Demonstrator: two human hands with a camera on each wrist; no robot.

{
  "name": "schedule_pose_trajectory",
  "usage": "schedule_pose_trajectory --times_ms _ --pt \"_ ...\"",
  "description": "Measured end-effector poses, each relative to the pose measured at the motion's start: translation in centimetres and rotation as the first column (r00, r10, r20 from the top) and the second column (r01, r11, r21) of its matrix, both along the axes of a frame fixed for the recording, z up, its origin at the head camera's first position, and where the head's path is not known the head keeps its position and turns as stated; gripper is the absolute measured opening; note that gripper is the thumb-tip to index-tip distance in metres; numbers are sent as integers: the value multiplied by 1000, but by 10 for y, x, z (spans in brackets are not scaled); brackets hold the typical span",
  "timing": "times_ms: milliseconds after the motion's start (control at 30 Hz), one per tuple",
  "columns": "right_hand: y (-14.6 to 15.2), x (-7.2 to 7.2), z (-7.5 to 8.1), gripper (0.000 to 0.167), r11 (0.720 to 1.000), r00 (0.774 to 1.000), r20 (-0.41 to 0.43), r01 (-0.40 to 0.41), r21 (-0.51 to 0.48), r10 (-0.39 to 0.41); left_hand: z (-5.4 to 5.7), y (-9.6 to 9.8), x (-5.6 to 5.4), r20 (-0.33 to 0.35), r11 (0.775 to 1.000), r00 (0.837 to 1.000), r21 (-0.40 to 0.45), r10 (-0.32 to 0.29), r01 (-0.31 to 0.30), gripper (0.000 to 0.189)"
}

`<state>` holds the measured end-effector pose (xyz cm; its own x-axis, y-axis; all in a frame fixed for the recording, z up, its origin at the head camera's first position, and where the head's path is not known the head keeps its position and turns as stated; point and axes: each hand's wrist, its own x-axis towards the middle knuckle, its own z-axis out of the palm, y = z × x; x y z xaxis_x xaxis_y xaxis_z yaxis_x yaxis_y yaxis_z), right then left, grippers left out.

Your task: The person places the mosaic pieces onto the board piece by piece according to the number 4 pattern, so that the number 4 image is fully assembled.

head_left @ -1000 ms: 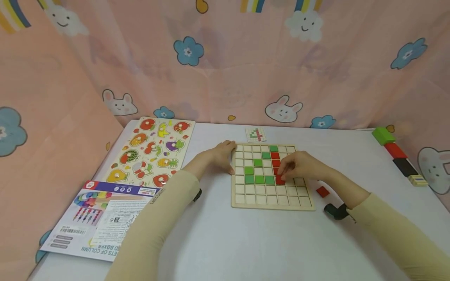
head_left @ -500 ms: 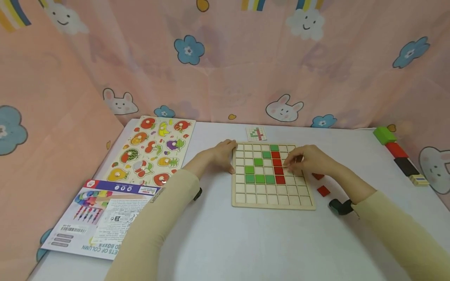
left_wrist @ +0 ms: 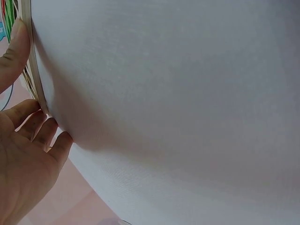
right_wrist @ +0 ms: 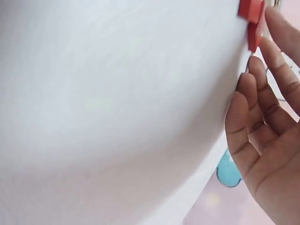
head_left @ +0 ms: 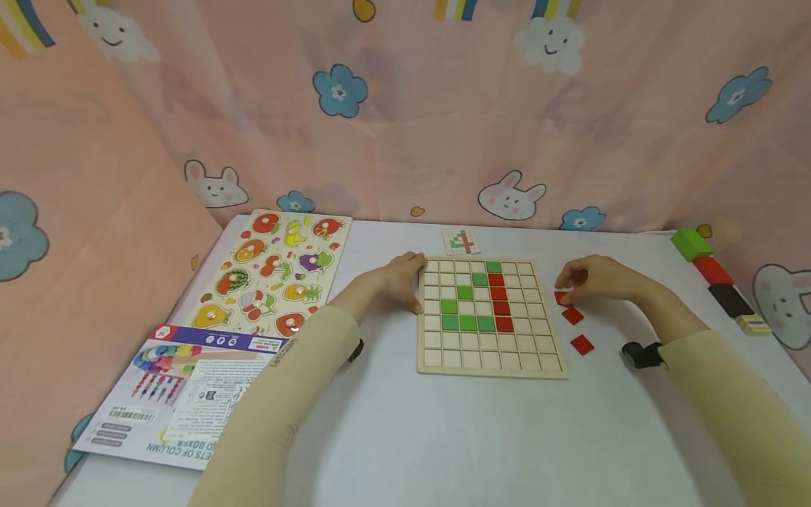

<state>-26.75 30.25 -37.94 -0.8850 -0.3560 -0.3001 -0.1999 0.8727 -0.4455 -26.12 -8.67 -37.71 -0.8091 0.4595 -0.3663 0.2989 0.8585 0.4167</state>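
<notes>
A wooden grid board (head_left: 460, 360) lies flat on the table. Green tiles (head_left: 468, 323) form a stepped outline on it, beside a column of red tiles (head_left: 502, 308). My left hand (head_left: 403, 280) touches the board's left edge with thumb and fingertips; in the left wrist view, this hand (left_wrist: 28, 168) has its fingers near a corner. Right of the board, my right hand (head_left: 595, 277) reaches down to a loose red tile (head_left: 561, 298), partly hidden by the fingers. In the right wrist view, thumb and index finger are beside red tiles (right_wrist: 253, 33), with no clear grip visible.
Two more loose red tiles, one close to the hand (head_left: 573, 315) and one nearer (head_left: 582, 344), lie on the white table. A small pattern card (head_left: 461, 242) is behind the board. A fruit puzzle (head_left: 262, 271) and printed box (head_left: 146, 401) lie left; coloured blocks (head_left: 712, 271) stand far right.
My right hand has left the red column and moved right, off the board, to the loose red tiles. The left hand has stayed at the board's edge.
</notes>
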Motion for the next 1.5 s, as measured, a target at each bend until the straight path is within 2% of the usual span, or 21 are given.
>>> schedule_pose_trajectory --times_ms 133,433,600,733,900,1000,1100,1200,1333,1500 --pt "3 0 0 27 1000 999 31 10 -7 -10 0 0 0 -2 1000 1000 -2 3 -3 102" --pt "5 -1 0 30 999 1000 10 23 -44 -23 0 0 0 5 1000 1000 11 11 -11 102" --pt "2 -1 -1 37 1000 999 26 27 1 -27 -1 -1 -1 6 1000 1000 16 10 -10 102" --pt "0 0 0 33 999 999 26 22 29 -23 -1 -1 -1 2 1000 1000 14 6 -6 102" --pt "-2 2 6 25 999 1000 -6 25 -28 -25 -1 -1 -1 8 1000 1000 16 11 -11 102" --pt "-11 7 10 20 992 1000 -10 20 -125 -21 0 -1 0 9 1000 1000 18 12 -13 102" --pt "-29 17 13 19 972 999 23 -20 -233 26 1 -1 0 3 1000 1000 13 8 -8 101" --pt "-52 28 14 20 952 992 74 -79 -295 105 2 0 0 1 1000 1000 11 7 -7 101" --pt "-75 39 11 16 939 976 106 -151 -308 191 1 -1 -1 5 1000 1000 15 7 -8 101" --pt "-84 44 2 12 945 970 106 -185 -271 220 0 -1 -2 2 1000 1000 12 -2 1 101"
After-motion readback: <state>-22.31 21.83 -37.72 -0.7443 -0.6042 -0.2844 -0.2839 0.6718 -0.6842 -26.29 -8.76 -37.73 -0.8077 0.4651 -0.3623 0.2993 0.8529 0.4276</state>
